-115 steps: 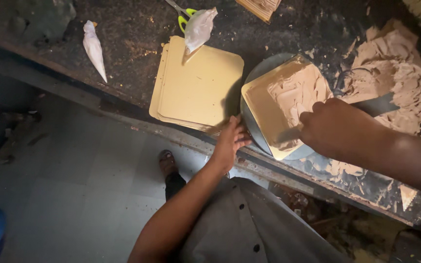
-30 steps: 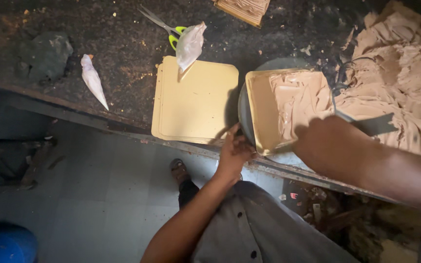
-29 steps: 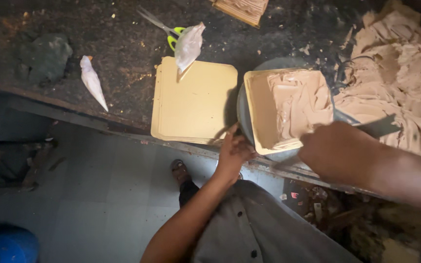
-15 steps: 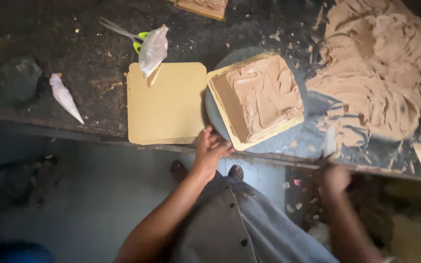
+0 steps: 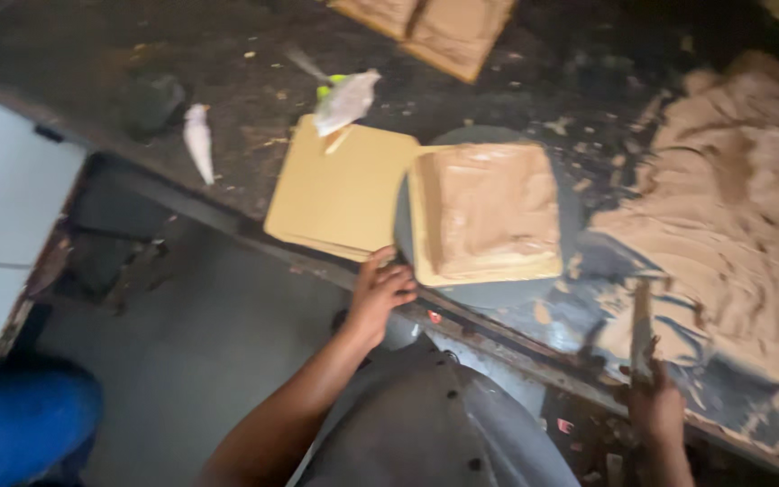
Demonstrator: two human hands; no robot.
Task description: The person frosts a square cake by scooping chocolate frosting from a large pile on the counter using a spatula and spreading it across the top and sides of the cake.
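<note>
Now left hand (image 5: pixel 380 290) fingers curled on turntable (image 5: pixel 489 293) edge; right hand (image 5: pixel 655 406) grips spatula (image 5: pixel 641 329).

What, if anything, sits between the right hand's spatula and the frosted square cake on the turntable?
Nothing visible. The right hand holds the spatula over the smeared counter edge, right of the grey turntable. Only bare, frosting-streaked counter lies between it and the square cake. The left hand grips the turntable's near-left edge, on the cake's other side.
</note>
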